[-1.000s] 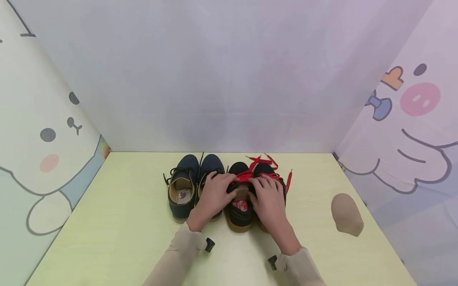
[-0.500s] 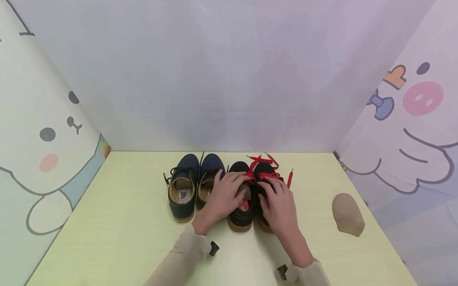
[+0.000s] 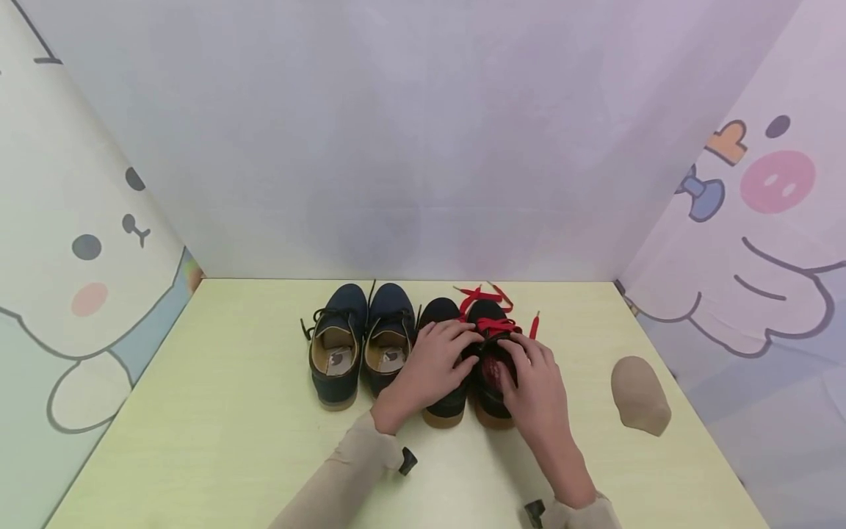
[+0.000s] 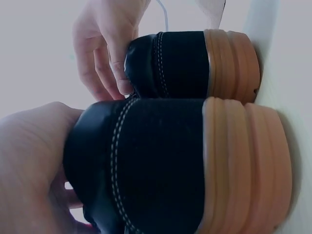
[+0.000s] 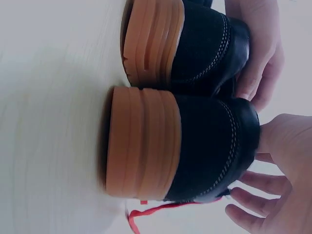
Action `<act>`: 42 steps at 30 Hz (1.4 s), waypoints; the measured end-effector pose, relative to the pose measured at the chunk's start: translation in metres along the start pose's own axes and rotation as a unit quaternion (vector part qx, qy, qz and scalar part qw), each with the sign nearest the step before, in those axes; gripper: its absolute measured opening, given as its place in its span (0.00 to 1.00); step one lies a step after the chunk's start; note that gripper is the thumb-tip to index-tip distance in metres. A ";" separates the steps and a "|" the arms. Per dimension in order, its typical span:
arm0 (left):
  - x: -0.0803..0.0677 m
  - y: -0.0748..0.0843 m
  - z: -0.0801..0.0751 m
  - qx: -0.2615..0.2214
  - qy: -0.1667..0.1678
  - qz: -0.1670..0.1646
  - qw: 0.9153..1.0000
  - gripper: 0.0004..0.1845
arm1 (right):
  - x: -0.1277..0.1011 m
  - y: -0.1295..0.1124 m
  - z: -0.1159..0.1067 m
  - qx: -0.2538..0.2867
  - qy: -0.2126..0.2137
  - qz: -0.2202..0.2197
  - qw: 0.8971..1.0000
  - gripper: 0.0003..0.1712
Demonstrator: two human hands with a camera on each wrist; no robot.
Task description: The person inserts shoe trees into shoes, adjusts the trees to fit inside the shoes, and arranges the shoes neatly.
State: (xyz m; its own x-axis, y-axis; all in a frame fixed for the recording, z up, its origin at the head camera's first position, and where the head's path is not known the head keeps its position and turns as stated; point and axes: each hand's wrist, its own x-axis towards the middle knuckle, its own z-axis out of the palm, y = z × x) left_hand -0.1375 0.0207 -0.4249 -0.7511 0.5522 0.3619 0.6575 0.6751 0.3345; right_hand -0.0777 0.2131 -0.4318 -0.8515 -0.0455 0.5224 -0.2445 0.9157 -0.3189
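A pair of black lace-up shoes with tan soles stands side by side, toes pointing away. My left hand (image 3: 432,364) reaches over the left black shoe (image 3: 444,405), its fingertips and thumb by the inner side of the right black shoe's (image 3: 490,404) opening. On the outer side of that same opening lies my right hand (image 3: 538,386), thumb at the collar, fingers spread apart in the right wrist view. Red laces (image 3: 496,325) cross the right shoe's front, their loose ends behind. In the left wrist view, both heels (image 4: 165,161) stand on the table.
Left of the black pair stand two navy shoes (image 3: 335,389) with dark laces. A beige insole-like piece (image 3: 640,397) lies at the right of the pale table (image 3: 218,411). Printed cloth walls (image 3: 423,184) rise at the back and both sides.
Both hands have moved right, from the left black shoe's opening to the right one's. The right navy shoe's inside has come into view. The shoes stay about where they were.
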 end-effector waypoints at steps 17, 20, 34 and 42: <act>0.020 0.020 0.010 0.081 0.006 -0.074 0.994 0.20 | -0.011 0.020 -0.016 0.000 0.017 0.022 1.000 0.25; 0.024 0.022 0.014 0.098 0.014 -0.082 0.992 0.20 | -0.014 0.025 -0.018 0.000 0.013 0.027 1.000 0.25; 0.038 0.034 0.015 0.165 -0.035 -0.091 0.981 0.19 | -0.026 0.056 -0.032 -0.011 0.020 0.040 0.999 0.21; 0.038 0.036 0.013 0.201 -0.027 -0.076 0.976 0.15 | -0.034 0.074 -0.041 -0.022 0.025 0.052 0.998 0.21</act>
State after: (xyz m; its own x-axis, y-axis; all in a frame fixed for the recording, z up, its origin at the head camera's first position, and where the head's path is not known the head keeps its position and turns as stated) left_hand -0.1429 0.0722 -0.4109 -0.8476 0.4478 0.2847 0.4694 0.8830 0.0086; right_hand -0.0479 0.2992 -0.4407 -0.8464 0.0690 0.5280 -0.1354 0.9311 -0.3387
